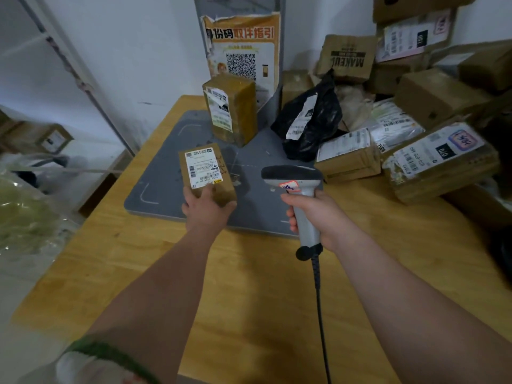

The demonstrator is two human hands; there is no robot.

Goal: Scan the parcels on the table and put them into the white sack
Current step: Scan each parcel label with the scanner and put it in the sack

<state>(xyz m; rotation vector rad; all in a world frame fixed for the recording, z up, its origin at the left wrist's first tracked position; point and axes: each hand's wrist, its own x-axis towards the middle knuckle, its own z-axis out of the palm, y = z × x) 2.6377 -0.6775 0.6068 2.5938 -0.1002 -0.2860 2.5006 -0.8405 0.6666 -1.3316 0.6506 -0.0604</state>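
Closest in, bottom left, there's a white sleeve [91, 358] with a green cuff, and both bare forearms reach out over the wooden table [249, 286].

The left hand [206, 209] grips the near end of a small box [206, 173], thumb on top and fingers curled round the right side. The white label faces up. The box is over the grey pad [166, 176] in the middle of the table; can't tell if it's resting on it or lifted a bit.

The right hand [313, 214] is wrapped tight round the handle of the scanner [293, 178], which is just right of the box, dark head up top with a red-edged sticker below it. Its cable [321, 314] runs back toward the camera.

Further back on the pad, a tall box [231, 109] stands upright, label peeling. Right of it sits a black bag [313, 126] with a label, touching a messy pile [443, 151] of cardboard parcels stacked against the wall. Behind the tall box is a grey stand with an orange QR poster [243, 48].

Left edge has a blurry pale-green bundle [25, 214], too smeared to say what it is.
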